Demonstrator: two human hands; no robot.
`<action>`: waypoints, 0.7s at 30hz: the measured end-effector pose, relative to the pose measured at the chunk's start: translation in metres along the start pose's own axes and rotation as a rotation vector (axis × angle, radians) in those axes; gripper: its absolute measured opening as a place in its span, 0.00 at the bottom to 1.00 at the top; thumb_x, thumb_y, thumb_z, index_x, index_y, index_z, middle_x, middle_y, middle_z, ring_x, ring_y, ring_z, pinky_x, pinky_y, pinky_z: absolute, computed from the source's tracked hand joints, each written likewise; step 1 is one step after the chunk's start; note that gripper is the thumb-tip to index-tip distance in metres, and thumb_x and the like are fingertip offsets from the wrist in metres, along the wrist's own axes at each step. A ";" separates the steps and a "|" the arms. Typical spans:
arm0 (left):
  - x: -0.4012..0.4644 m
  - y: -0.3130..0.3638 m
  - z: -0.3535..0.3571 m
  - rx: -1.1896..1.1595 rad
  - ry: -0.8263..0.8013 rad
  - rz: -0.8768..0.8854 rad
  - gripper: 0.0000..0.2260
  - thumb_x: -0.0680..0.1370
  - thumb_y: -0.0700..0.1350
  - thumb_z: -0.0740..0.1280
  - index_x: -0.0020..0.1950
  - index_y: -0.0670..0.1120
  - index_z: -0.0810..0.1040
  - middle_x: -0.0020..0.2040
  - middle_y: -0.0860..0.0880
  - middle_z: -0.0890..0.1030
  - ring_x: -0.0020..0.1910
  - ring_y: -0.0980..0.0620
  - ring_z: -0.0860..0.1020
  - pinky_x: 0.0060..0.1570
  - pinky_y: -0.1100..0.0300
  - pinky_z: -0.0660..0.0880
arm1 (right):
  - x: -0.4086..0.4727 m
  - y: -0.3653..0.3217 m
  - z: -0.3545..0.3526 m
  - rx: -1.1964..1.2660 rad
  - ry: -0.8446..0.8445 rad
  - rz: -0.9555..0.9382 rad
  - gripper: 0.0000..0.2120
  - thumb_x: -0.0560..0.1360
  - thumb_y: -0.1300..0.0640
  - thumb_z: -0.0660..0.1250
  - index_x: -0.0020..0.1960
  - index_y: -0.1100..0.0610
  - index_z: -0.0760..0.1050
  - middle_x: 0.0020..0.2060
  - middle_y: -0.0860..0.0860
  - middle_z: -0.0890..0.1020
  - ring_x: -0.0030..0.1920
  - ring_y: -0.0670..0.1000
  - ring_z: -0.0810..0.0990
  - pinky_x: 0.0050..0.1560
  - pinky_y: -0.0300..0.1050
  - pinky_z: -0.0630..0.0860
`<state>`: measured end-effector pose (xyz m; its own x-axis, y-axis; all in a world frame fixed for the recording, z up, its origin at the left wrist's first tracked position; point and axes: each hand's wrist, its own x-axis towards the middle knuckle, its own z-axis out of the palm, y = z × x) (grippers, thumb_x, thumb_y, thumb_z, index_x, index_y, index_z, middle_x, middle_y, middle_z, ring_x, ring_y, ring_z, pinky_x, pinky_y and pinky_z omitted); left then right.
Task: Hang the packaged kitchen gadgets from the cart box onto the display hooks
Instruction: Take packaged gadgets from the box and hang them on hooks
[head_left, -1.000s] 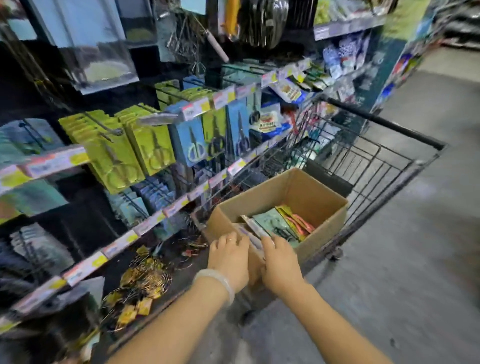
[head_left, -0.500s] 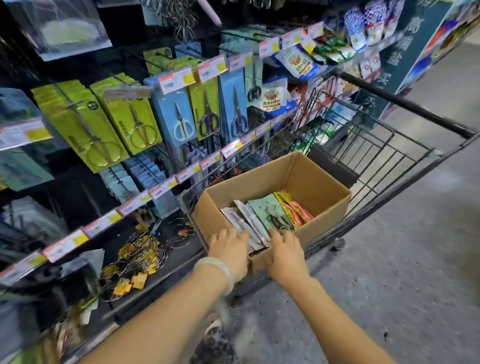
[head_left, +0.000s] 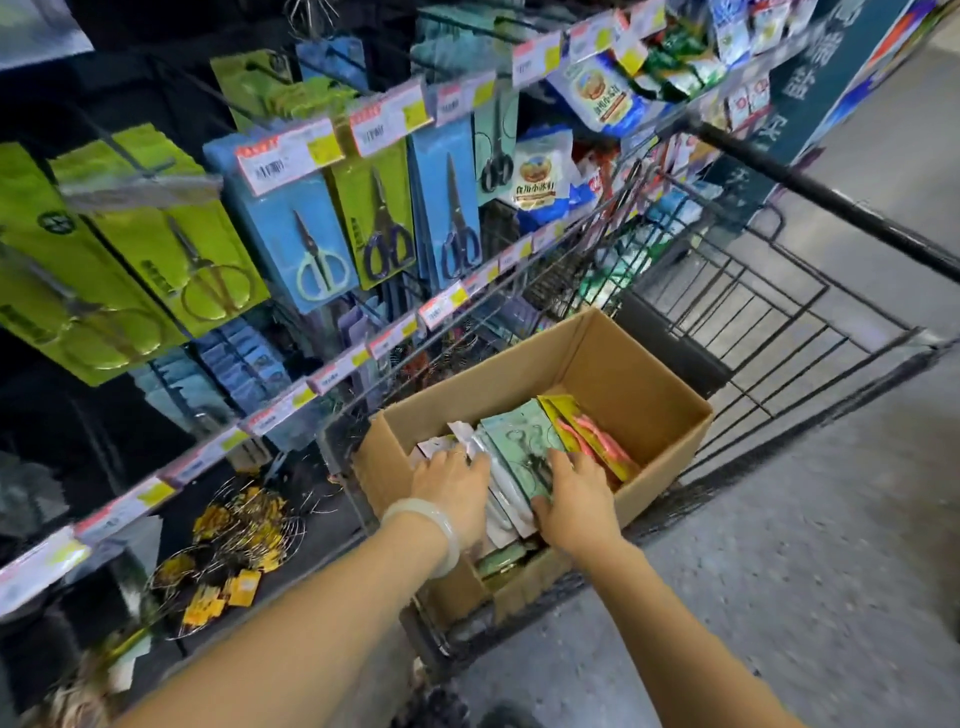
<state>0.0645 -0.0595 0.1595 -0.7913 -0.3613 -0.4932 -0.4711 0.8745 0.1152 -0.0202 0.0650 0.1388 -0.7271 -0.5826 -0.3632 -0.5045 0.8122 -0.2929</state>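
An open cardboard box (head_left: 623, 374) sits in the near end of a wire shopping cart (head_left: 769, 322). Inside it stand carded packs: white ones (head_left: 501, 496), a mint green scissor pack (head_left: 522, 431) and yellow-red ones (head_left: 592, 441). My left hand (head_left: 452, 483), with a pale bangle at the wrist, rests on the white packs at the box's near left. My right hand (head_left: 579, 493) lies flat on the mint green pack, thumb at its near edge. To the left, display hooks (head_left: 150, 161) carry green and blue scissor packs (head_left: 322, 234).
Price-tag rails (head_left: 332, 374) run along the shelf fronts, close to the cart's left side. Wire items with yellow tags (head_left: 234, 551) lie on the bottom shelf. Snack bags (head_left: 540, 176) hang further along. Grey floor (head_left: 779, 571) spreads to the right.
Both hands have slid further into the box, from its near rim onto the packs. The view has dipped and moved closer to the cart.
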 end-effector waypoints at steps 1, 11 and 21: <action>0.007 -0.003 0.000 0.000 -0.007 -0.003 0.24 0.77 0.42 0.62 0.72 0.45 0.61 0.68 0.43 0.67 0.67 0.41 0.66 0.63 0.49 0.66 | 0.007 -0.001 0.001 0.009 -0.013 0.010 0.30 0.77 0.52 0.63 0.74 0.56 0.55 0.68 0.57 0.64 0.68 0.58 0.63 0.66 0.48 0.62; 0.058 -0.012 0.015 -0.106 -0.113 -0.063 0.27 0.78 0.41 0.60 0.76 0.49 0.56 0.73 0.43 0.61 0.70 0.40 0.62 0.69 0.44 0.60 | 0.078 0.007 0.021 -0.030 -0.164 0.016 0.27 0.77 0.51 0.64 0.72 0.55 0.60 0.68 0.55 0.65 0.67 0.56 0.65 0.67 0.48 0.64; 0.112 0.007 0.041 -0.309 -0.312 -0.251 0.30 0.80 0.44 0.61 0.77 0.49 0.49 0.76 0.45 0.55 0.74 0.42 0.57 0.69 0.47 0.62 | 0.161 0.059 0.059 -0.041 -0.476 -0.030 0.26 0.75 0.55 0.64 0.71 0.56 0.62 0.68 0.56 0.67 0.69 0.58 0.64 0.69 0.51 0.63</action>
<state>-0.0114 -0.0805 0.0704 -0.5067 -0.3930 -0.7673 -0.7626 0.6195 0.1863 -0.1396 0.0171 0.0114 -0.4229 -0.5470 -0.7225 -0.5470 0.7897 -0.2777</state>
